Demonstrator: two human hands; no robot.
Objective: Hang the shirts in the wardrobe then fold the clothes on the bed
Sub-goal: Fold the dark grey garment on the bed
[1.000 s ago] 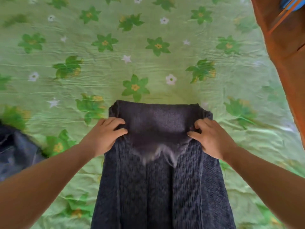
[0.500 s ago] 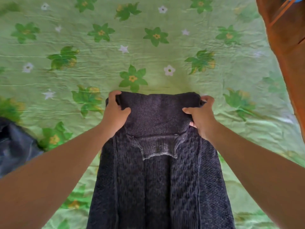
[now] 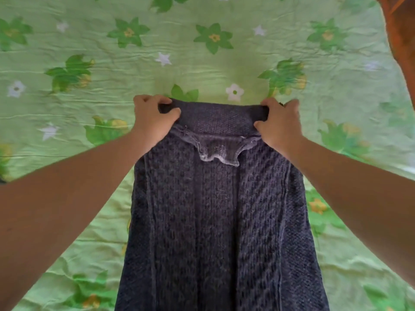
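Folding seemingly midway: left hand (image 3: 152,118) and right hand (image 3: 279,123) clutching far folded edge of dark knitted sweater (image 3: 215,209) on green floral bedsheet (image 3: 89,41); further folds likely left.

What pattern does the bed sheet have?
The bed sheet is light green, printed with green leafy flowers and small white stars; the head view shows it.

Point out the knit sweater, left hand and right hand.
knit sweater (image 3: 215,221), head view, middle of its body.
left hand (image 3: 152,123), head view, back of hand.
right hand (image 3: 280,125), head view, back of hand.
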